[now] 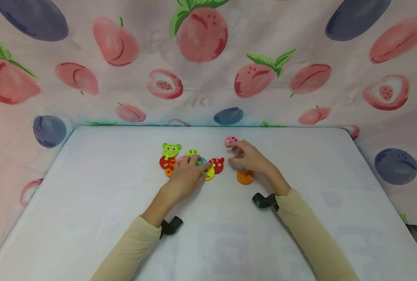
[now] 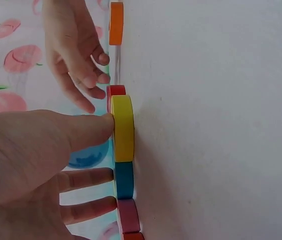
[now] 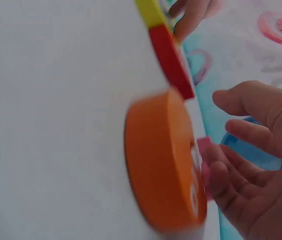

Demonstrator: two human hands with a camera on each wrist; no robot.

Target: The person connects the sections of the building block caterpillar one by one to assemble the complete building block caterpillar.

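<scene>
In the head view, a row of joined caterpillar puzzle pieces runs from a green smiling head piece (image 1: 171, 149) through a red piece marked 2 (image 1: 166, 162) to a striped red piece (image 1: 217, 166). My left hand (image 1: 186, 176) rests over the row with fingers extended. Its thumb touches the yellow piece (image 2: 123, 129), and fingertips meet the blue piece (image 2: 124, 180) and its pink neighbour (image 2: 128, 216). My right hand (image 1: 252, 158) hovers with loosely bent fingers, its fingertips beside a loose pink spotted piece (image 1: 231, 141); contact is unclear. Below it lies an orange piece marked 10 (image 1: 245, 178).
The pieces lie on a white-covered table (image 1: 124, 234). Behind it hangs a fruit-patterned cloth (image 1: 208, 86), meeting the table's far edge. Each wrist wears a dark camera, one at the left wrist (image 1: 172, 225) and one at the right wrist (image 1: 262, 200).
</scene>
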